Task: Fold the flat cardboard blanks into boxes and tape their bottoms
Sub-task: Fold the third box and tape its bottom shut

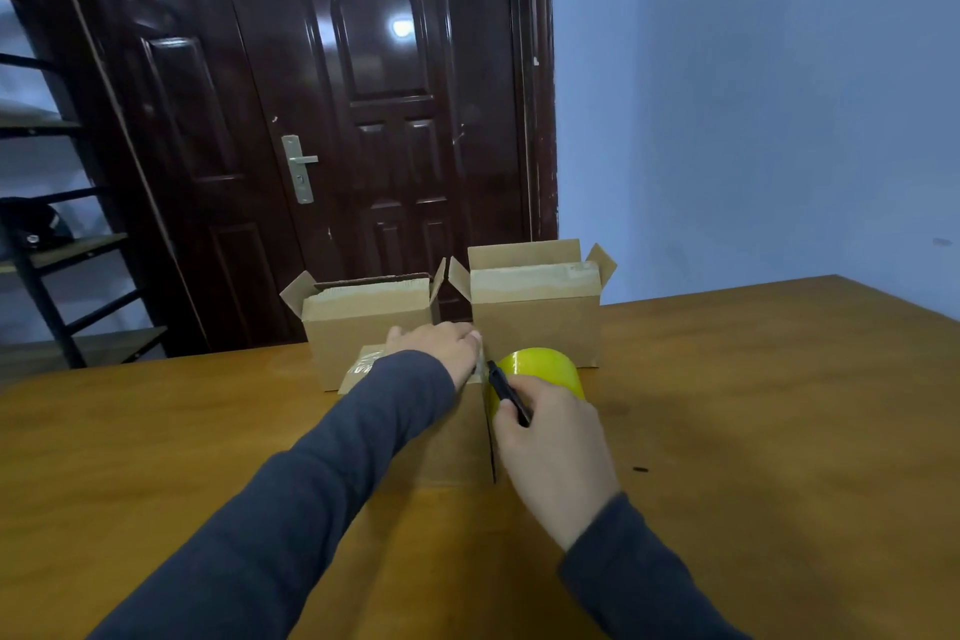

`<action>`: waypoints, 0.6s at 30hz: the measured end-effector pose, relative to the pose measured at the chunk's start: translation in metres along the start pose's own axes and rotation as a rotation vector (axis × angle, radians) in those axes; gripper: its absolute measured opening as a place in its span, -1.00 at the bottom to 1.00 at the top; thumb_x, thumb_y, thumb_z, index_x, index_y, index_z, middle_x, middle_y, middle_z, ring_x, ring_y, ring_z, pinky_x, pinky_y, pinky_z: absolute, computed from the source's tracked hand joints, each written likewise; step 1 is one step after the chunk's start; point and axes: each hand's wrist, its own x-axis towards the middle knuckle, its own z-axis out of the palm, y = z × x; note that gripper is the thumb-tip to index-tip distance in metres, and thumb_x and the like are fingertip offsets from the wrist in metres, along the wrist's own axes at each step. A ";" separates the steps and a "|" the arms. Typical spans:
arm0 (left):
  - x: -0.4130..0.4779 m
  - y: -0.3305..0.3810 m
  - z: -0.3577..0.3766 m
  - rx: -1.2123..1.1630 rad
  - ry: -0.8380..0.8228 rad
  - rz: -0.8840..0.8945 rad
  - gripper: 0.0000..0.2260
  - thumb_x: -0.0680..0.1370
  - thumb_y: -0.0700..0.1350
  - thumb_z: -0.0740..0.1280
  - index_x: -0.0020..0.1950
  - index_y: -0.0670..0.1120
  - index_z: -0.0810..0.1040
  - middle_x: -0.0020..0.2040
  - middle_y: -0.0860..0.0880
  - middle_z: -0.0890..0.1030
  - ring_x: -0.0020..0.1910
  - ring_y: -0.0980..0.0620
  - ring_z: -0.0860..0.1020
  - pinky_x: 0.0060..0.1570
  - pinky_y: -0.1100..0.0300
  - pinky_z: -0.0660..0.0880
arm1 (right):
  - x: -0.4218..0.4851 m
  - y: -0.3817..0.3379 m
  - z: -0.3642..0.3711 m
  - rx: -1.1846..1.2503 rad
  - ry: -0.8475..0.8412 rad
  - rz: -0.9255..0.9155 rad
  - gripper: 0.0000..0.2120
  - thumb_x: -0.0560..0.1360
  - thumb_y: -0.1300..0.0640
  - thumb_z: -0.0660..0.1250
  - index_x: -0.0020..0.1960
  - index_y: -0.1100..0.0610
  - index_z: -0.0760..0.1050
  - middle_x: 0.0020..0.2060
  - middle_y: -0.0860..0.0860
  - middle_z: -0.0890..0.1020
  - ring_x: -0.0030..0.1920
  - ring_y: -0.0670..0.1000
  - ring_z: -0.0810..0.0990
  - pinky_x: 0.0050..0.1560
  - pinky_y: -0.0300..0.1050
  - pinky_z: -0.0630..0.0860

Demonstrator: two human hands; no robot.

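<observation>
A cardboard box [447,447] lies bottom-up on the wooden table [753,431] in front of me, with clear tape across its top face. My left hand [441,346] presses flat on the far edge of that face. My right hand [550,437] holds a yellow tape roll [545,369] at the box's right edge, together with a thin black tool [506,392] whose tip points at the tape. Behind stand two folded boxes, one on the left [358,327] and one on the right [540,312], both with open top flaps.
A dark wooden door [363,94] stands behind the table's far edge. A black metal shelf rack [47,244] is at the left. A small dark speck [640,469] lies on the table to the right of my hands. A blue wall is at the right.
</observation>
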 end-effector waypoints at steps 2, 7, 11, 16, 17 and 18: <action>0.001 0.000 0.001 -0.001 0.004 -0.005 -0.59 0.66 0.02 -0.10 0.40 0.07 0.40 0.37 -0.04 0.48 0.34 -0.08 0.41 0.30 -0.04 0.14 | 0.004 0.000 0.001 0.039 -0.019 0.035 -0.72 0.57 0.04 0.19 0.23 0.00 0.55 -0.10 -0.03 0.66 -0.13 -0.04 0.61 -0.21 -0.22 0.57; 0.002 -0.002 0.005 -0.006 0.019 -0.003 -0.59 0.65 0.02 -0.11 0.34 0.06 0.44 0.29 -0.05 0.53 0.28 -0.09 0.45 0.32 -0.09 0.13 | -0.005 0.003 -0.010 0.129 -0.045 0.059 -0.69 0.56 0.07 0.24 0.28 0.01 0.54 -0.04 -0.04 0.66 -0.12 -0.08 0.61 -0.38 -0.46 0.35; 0.003 -0.002 0.006 -0.028 0.037 0.007 -0.59 0.64 0.01 -0.11 0.28 0.07 0.47 0.21 -0.06 0.57 0.22 -0.09 0.47 0.29 -0.08 0.16 | -0.030 0.002 -0.022 0.137 -0.104 0.034 -0.63 0.57 0.05 0.25 0.37 -0.02 0.46 -0.02 -0.06 0.65 -0.24 -0.15 0.53 -0.43 -0.47 0.36; 0.005 -0.004 0.007 -0.040 0.029 -0.008 -0.59 0.64 0.00 -0.12 0.31 0.07 0.44 0.25 -0.06 0.55 0.24 -0.10 0.46 0.27 -0.08 0.16 | -0.035 0.003 -0.041 0.166 -0.057 0.057 -0.67 0.58 0.05 0.25 0.33 -0.11 0.47 -0.04 -0.19 0.64 -0.20 -0.25 0.56 -0.34 -0.50 0.42; 0.003 -0.004 0.007 -0.036 0.029 -0.004 -0.59 0.64 0.00 -0.12 0.32 0.07 0.44 0.26 -0.06 0.55 0.25 -0.10 0.46 0.28 -0.08 0.16 | -0.034 0.004 -0.047 0.194 -0.004 0.074 -0.69 0.59 0.05 0.24 0.32 -0.13 0.46 -0.10 -0.18 0.63 -0.26 -0.23 0.55 -0.39 -0.46 0.41; 0.003 -0.004 0.007 -0.033 0.029 -0.001 -0.59 0.64 0.01 -0.12 0.32 0.07 0.44 0.26 -0.06 0.55 0.25 -0.10 0.46 0.28 -0.08 0.16 | -0.032 0.008 -0.054 0.215 0.064 0.095 -0.70 0.59 0.06 0.23 0.30 -0.13 0.45 -0.16 -0.15 0.62 -0.32 -0.19 0.53 -0.44 -0.42 0.40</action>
